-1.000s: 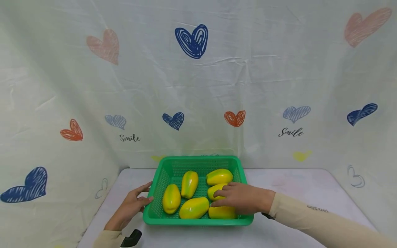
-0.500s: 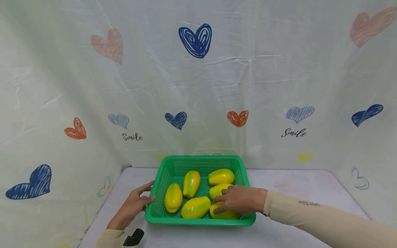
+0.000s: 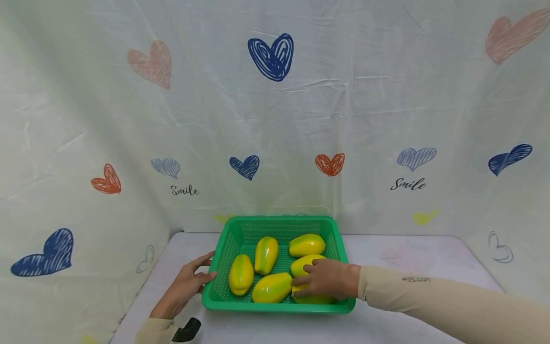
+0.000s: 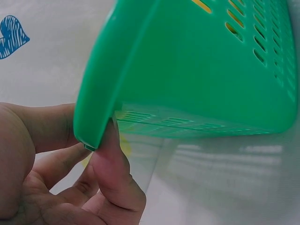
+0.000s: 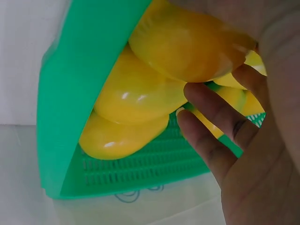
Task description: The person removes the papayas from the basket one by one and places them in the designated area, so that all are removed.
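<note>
A green plastic basket (image 3: 279, 308) stands on the table with several glossy yellow papayas in it, streaked with green. At its left side my left hand (image 3: 182, 286) pinches the rim (image 4: 101, 79) between thumb and fingers, plain to see in the left wrist view. My right hand (image 3: 328, 279) reaches over the right wall and grips the front right papaya (image 5: 187, 42), which it partly covers in the head view. Just behind lies another papaya (image 3: 302, 264), close to the fingers. Farther back is a third papaya (image 3: 307, 244). To the left of the right hand rests a papaya (image 3: 272, 288).
Two more papayas lie in the left half of the basket, one by the left wall (image 3: 241, 274) and one farther back (image 3: 266, 255). The table (image 3: 399, 253) has a pale cover. A white curtain (image 3: 279, 119) printed with hearts hangs right behind it.
The right hand has shifted slightly left and closer over the front right papaya. The left hand keeps its place at the rim. The head view has swung a little left.
</note>
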